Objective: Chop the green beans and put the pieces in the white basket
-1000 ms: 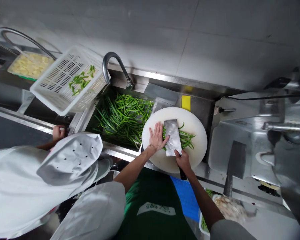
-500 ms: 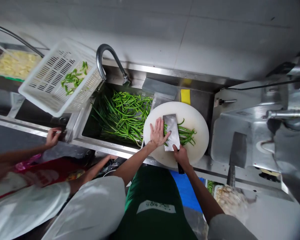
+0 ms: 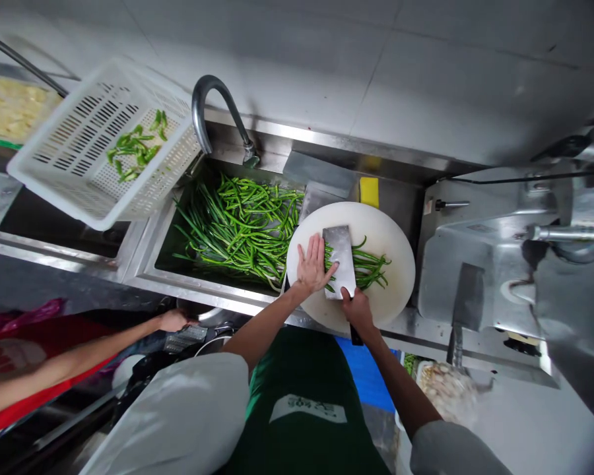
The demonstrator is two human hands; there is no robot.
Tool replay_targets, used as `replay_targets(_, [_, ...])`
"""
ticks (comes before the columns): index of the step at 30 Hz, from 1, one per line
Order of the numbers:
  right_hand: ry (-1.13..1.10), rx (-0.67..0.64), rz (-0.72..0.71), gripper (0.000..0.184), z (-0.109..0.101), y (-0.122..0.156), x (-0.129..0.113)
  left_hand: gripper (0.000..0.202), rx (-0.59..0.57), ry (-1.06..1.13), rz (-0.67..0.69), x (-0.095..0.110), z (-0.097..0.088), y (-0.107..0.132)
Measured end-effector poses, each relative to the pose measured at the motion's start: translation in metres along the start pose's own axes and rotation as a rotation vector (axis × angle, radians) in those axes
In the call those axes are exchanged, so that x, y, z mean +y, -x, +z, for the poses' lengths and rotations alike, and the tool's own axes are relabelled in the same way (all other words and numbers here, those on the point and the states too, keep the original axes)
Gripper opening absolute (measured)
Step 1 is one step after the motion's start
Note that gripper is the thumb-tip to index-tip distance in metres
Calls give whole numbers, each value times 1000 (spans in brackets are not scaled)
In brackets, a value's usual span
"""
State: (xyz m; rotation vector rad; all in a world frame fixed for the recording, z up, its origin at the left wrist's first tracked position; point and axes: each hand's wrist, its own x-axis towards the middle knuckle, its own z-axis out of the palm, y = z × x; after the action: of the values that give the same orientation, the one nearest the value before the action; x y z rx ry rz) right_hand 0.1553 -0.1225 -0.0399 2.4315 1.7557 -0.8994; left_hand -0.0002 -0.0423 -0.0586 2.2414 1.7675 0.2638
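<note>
On the round white cutting board (image 3: 398, 277) lies a bunch of long green chilies (image 3: 371, 267), partly covered by a broad cleaver (image 3: 340, 254). My right hand (image 3: 359, 310) grips the cleaver's dark handle near the front of the board. Just left of the blade, my left hand (image 3: 313, 264) rests flat with its fingers stretched out and its thumb reaching onto the blade. Whatever lies beneath that palm is hidden. Many more long green chilies (image 3: 257, 218) fill the sink left of the board, with thinner green stalks (image 3: 205, 224) at their left.
A white basket (image 3: 64, 158) with cut green pieces stands left of the curved faucet (image 3: 210, 86). Behind the board are a yellow sponge (image 3: 369, 191) and a grey slab (image 3: 319, 173). Another cleaver (image 3: 468, 297) lies on metal equipment at right. A co-worker's hand (image 3: 174, 320) is at lower left.
My hands and the cleaver keep nearly the same place on the board. The co-worker has shifted left, and that person's hand at the sink edge has left it. The view has turned slightly.
</note>
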Motion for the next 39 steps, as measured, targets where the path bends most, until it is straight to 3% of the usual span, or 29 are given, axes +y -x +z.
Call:
replay_targets(5, [-34, 7, 37, 42, -4, -4, -24, 81, 22, 21, 10, -1, 3, -1])
replay_targets(10, [-92, -18, 62, 43, -12, -1, -31, 75, 7, 32, 25, -3, -1, 0])
replay_targets(19, [-192, -6, 41, 41, -21, 6, -35, 62, -40, -91, 129, -8, -10, 56])
replay_targets(23, [-227, 33, -4, 42, -42, -3, -13, 61, -80, -129, 93, -8, -13, 64])
replay_targets(28, [-355, 80, 85, 51, -73, -19, 46, 64, -57, -107, -1, 1, -26, 69])
replay_targets(32, [-460, -2, 86, 52, -71, -23, 72, 66, 44, -58, -93, 22, -35, 57])
replay_targets(35, [-501, -76, 79, 48, -58, -20, 69, 69, 79, -54, -117, 39, -30, 34])
replay_targets(39, [-424, -103, 59, 42, -50, -15, 60, 76, 15, -105, -39, 51, -11, 6])
